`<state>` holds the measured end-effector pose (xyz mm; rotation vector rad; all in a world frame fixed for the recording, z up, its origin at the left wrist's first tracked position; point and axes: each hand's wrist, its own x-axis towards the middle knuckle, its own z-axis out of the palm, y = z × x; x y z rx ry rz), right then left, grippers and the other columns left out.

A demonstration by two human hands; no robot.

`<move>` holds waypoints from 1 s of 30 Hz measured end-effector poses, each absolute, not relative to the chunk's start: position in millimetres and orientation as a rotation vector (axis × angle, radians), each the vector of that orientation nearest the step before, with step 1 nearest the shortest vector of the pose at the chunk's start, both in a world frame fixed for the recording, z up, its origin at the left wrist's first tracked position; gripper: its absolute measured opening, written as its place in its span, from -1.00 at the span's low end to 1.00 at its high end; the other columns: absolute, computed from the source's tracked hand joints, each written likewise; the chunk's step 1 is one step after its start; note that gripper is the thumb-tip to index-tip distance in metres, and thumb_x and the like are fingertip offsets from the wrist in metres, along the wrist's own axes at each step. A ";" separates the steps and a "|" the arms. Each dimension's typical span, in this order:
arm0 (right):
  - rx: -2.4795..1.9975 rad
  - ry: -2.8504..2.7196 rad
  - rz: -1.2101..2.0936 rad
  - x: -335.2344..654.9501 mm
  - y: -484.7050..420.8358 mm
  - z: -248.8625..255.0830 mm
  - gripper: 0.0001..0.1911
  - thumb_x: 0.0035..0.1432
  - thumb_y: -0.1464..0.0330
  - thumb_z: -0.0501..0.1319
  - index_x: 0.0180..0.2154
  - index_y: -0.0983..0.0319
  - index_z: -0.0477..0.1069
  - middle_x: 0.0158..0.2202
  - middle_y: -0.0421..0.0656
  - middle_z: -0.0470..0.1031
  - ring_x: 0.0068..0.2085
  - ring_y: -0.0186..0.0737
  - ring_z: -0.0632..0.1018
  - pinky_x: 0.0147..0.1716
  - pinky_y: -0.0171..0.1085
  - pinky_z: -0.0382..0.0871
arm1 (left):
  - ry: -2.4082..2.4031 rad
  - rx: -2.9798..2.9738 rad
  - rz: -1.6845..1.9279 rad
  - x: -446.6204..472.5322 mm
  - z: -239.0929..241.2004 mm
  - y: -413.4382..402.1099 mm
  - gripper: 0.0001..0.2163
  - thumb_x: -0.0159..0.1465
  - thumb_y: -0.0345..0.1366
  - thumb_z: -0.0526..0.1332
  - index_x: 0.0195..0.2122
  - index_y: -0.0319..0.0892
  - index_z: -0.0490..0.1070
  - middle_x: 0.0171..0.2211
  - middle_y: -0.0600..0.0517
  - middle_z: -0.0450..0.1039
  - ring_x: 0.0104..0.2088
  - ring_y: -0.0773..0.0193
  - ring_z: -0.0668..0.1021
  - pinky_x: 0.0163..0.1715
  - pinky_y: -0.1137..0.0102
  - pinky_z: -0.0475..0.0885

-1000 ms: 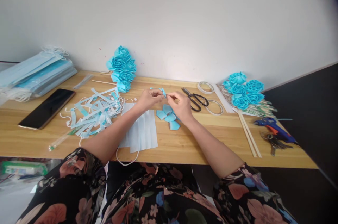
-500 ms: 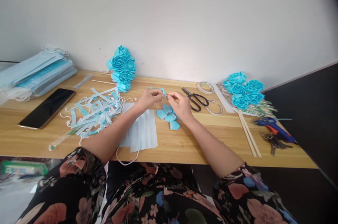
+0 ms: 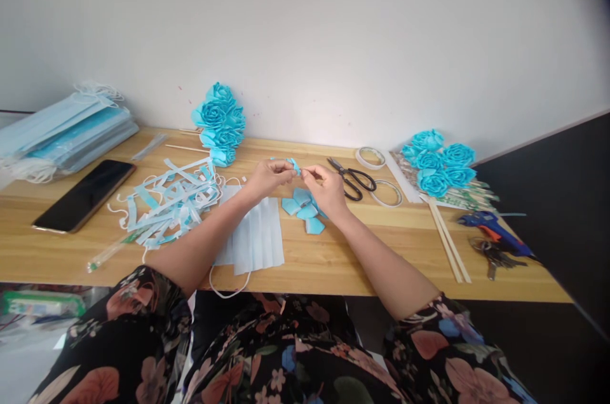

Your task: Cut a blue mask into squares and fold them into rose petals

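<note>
Between the fingertips of both hands is a small blue petal piece. My left hand pinches it from the left, and my right hand pinches its right edge; the fingers partly cover it. Just below lie several cut blue petals in a loose pile. Under my left forearm are flat pale-blue face masks with a white ear loop. Right of my right hand rest black-handled scissors, blades pointing to the back left.
Blue flowers stand at the back left and right. Mask scraps, a phone and stacked masks fill the left. Tape rolls, sticks, a blue glue gun and keys lie right.
</note>
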<state>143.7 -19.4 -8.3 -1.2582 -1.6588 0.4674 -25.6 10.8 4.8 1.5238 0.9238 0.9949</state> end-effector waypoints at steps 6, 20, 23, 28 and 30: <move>-1.285 -1.639 0.459 143.7 -20.4 -5.1 -0.83 0.15 0.28 0.19 -0.40 0.17 0.53 -0.39 -0.20 0.61 -0.35 -0.21 0.59 -0.26 -0.26 0.43 | 0.912 1.505 0.988 -25.6 5.8 9.9 -0.75 0.01 -0.10 0.30 -0.56 -0.20 0.40 -0.60 0.11 0.31 -0.52 0.40 0.32 -0.44 0.42 0.25; -1.118 -1.418 0.872 145.4 -10.8 -14.4 -0.59 0.13 0.18 0.23 -0.01 0.18 0.34 -0.28 -0.19 0.55 -0.24 -0.24 0.55 -0.22 -0.25 0.45 | 0.893 1.446 0.994 -27.3 4.6 11.1 -0.79 0.03 -0.16 0.30 -0.52 -0.20 0.38 -0.59 0.12 0.34 -0.55 0.42 0.34 -0.46 0.45 0.27; -1.098 -1.445 0.868 143.9 -11.2 -13.6 -0.58 0.10 0.22 0.24 0.00 0.18 0.34 -0.31 -0.20 0.53 -0.26 -0.25 0.53 -0.23 -0.25 0.45 | 0.871 1.488 0.963 -26.7 4.4 11.2 -0.77 0.04 -0.13 0.30 -0.51 -0.20 0.38 -0.59 0.11 0.35 -0.54 0.41 0.35 -0.45 0.45 0.28; -1.108 -1.480 0.807 141.7 -15.1 -9.7 -0.61 0.07 0.26 0.25 -0.03 0.18 0.38 -0.33 -0.22 0.52 -0.31 -0.27 0.52 -0.29 -0.27 0.45 | 0.865 1.526 0.960 -25.9 3.3 11.7 -0.67 0.11 -0.02 0.28 -0.54 -0.19 0.34 -0.58 0.09 0.35 -0.54 0.40 0.36 -0.46 0.44 0.27; -1.117 -1.495 0.793 141.0 -16.5 -8.4 -0.61 0.07 0.27 0.24 -0.02 0.18 0.39 -0.33 -0.22 0.52 -0.32 -0.27 0.52 -0.30 -0.28 0.46 | 0.852 1.518 0.963 -25.5 2.0 11.9 -0.68 0.07 -0.04 0.32 -0.51 -0.19 0.33 -0.58 0.11 0.34 -0.54 0.41 0.35 -0.46 0.45 0.25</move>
